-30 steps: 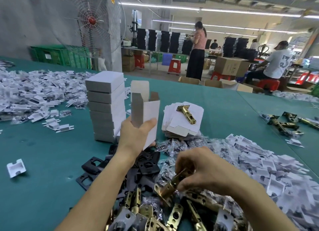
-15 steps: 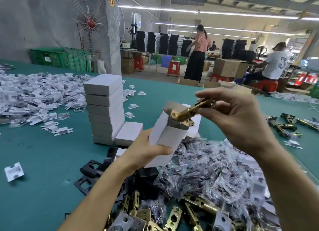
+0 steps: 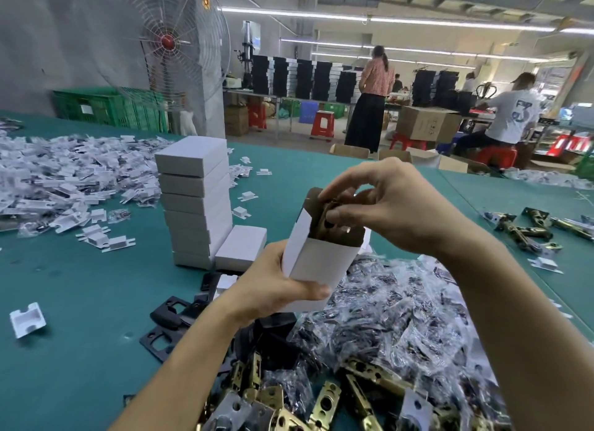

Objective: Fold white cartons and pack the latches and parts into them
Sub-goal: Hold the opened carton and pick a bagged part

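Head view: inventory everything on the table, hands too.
open white cardboard carton: 1, white, centre, held
brass metal latch: 1, gold, partly inside carton
closed white cartons: stack plus one leaning, white, centre-left
black metal plates: several, black, below carton
clear plastic parts bags: heap, clear, right
loose brass latches: many, gold, near edge
small white folded inserts: heap, white, far left
teal table: 1, teal, underneath
left hand: grips carton
right hand: pinches latch

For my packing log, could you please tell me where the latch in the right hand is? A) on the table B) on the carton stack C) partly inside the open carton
C: the right hand pinches the brass latch partly inside the open carton gripped by the left hand.
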{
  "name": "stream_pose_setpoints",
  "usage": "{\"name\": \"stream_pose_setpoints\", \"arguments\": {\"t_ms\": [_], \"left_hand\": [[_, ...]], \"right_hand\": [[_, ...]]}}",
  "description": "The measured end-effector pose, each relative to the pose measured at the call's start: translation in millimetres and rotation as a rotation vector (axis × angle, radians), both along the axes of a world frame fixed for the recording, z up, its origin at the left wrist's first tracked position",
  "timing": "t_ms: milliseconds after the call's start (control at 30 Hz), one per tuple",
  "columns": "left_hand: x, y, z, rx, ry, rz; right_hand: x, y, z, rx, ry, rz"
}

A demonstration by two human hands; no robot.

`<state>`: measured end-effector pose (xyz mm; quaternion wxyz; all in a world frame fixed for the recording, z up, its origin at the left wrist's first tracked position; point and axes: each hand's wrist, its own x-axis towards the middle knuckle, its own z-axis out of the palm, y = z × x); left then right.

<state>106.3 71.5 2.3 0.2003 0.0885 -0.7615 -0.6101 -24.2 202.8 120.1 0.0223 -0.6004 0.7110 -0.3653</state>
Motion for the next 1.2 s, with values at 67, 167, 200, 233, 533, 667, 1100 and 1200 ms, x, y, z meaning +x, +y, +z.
{"name": "stream_pose_setpoints", "arguments": {"t_ms": [67, 167, 200, 233, 533, 667, 1100, 1200], "left_hand": [[0, -1, 1, 0.046, 0.023, 0.027], [-1, -2, 1, 0.1, 0.038, 0.059], [-1, -1, 1, 0.102, 0.032, 0.066], [-1, 0, 1, 0.104, 0.023, 0.075], [-2, -3, 2, 0.203, 0.157, 0.264], [-1, 0, 6, 0.327, 0.327, 0.221], [-1, 3, 6, 0.312, 0.414, 0.195], [-3, 5, 4, 0.24, 0.384, 0.196]], "right_hand": [[0, -2, -1, 0.02, 0.099, -0.002], [2, -4, -6, 0.063, 0.193, -0.015], [2, -4, -8, 0.087, 0.226, -0.025], [2, -5, -9, 0.112, 0.259, -0.035], [-38, 43, -48, -0.187, -0.026, -0.432], [-63, 71, -93, 0.243, -0.033, -0.711], [-72, 84, -121, 0.654, 0.22, -1.0], [-73, 86, -121, 0.594, 0.224, -1.041]]}}
